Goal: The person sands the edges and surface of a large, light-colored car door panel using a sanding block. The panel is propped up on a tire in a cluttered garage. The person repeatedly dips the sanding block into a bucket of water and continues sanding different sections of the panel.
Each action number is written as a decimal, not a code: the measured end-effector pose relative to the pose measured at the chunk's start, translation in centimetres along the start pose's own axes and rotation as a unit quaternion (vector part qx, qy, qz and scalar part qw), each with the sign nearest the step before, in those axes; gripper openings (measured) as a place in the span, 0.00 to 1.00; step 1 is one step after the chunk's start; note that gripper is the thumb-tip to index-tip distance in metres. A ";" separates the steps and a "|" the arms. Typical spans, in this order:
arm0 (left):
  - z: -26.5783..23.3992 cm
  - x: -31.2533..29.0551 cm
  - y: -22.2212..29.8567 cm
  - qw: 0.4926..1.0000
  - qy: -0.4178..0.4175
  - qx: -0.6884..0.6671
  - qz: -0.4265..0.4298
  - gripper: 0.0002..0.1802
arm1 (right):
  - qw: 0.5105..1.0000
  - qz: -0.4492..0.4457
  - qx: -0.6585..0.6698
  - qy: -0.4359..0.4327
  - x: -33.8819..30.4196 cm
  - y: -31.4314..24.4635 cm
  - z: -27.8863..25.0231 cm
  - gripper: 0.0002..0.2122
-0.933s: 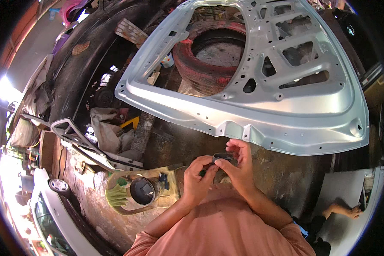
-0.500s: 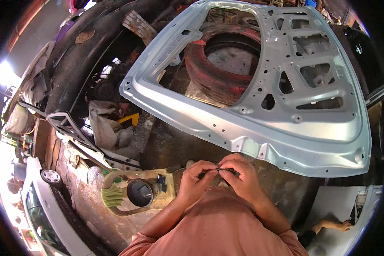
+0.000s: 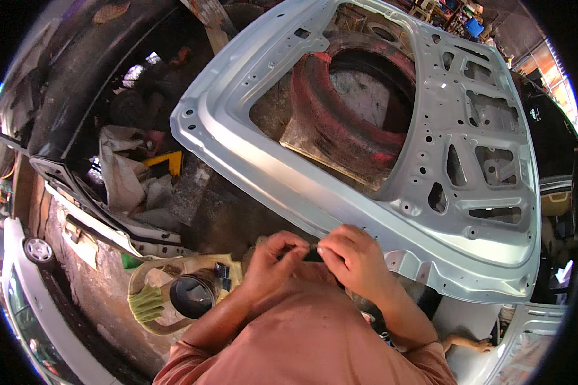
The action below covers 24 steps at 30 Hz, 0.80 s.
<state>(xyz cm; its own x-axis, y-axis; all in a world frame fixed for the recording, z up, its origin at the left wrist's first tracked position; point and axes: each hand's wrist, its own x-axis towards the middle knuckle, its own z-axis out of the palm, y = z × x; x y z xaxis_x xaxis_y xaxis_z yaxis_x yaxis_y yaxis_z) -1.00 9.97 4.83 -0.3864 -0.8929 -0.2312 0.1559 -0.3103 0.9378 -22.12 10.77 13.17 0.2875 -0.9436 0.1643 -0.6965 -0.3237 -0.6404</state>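
Note:
My left hand [image 3: 275,262] and my right hand [image 3: 353,256] are raised close together in front of my chest. Both are closed in a pinch, fingertips nearly meeting. A small dark piece [image 3: 313,246] shows between the fingertips, too small to name. Just beyond my hands lies a silver car tailgate panel [image 3: 289,179], with a large window opening and several smaller cutouts. Its near edge passes right behind my right hand without any clear sign of contact.
A red-smeared tire [image 3: 308,106] shows through the panel's window opening. At left, a beige plastic chair [image 3: 185,264] carries a dark container [image 3: 192,295] and a green-yellow cloth [image 3: 146,301]. A white car [image 3: 29,314] stands far left. Another person's hand [image 3: 481,345] is at lower right.
My view has turned, shifting the chair leftward and the panel's near edge lower. My hands have moved slightly apart, still pinching around the small dark piece.

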 end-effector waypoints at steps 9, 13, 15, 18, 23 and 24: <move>-10.3 6.1 -1.8 0.982 0.189 -0.019 0.002 0.24 | 0.986 -0.023 -0.135 -0.091 5.3 1.8 1.8 0.03; -12.4 8.9 -0.3 0.969 0.246 -0.011 0.001 0.30 | 0.980 -0.018 -0.143 -0.135 6.1 1.9 2.0 0.03; -13.1 9.9 -0.1 0.965 0.262 -0.006 0.003 0.30 | 0.981 -0.021 -0.135 -0.136 6.3 2.1 2.1 0.03; -13.2 10.9 0.1 0.961 0.276 0.008 0.007 0.30 | 0.978 -0.011 -0.134 -0.161 6.4 2.3 1.9 0.04; -12.4 11.3 0.8 0.958 0.286 -0.008 0.006 0.27 | 0.976 0.015 -0.086 -0.200 6.8 2.6 1.1 0.03; -12.6 11.3 0.7 0.960 0.278 -0.009 0.013 0.27 | 0.975 0.012 -0.083 -0.207 6.8 2.7 1.2 0.04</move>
<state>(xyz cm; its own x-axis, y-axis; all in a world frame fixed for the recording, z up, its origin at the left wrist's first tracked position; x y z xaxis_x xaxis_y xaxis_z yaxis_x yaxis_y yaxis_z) 6.20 -4.44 -0.43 0.1629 -0.9349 -0.3155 0.1765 -0.2870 0.9415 -21.26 3.56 11.63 0.4870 -0.8532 -0.1867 -0.7924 -0.3417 -0.5054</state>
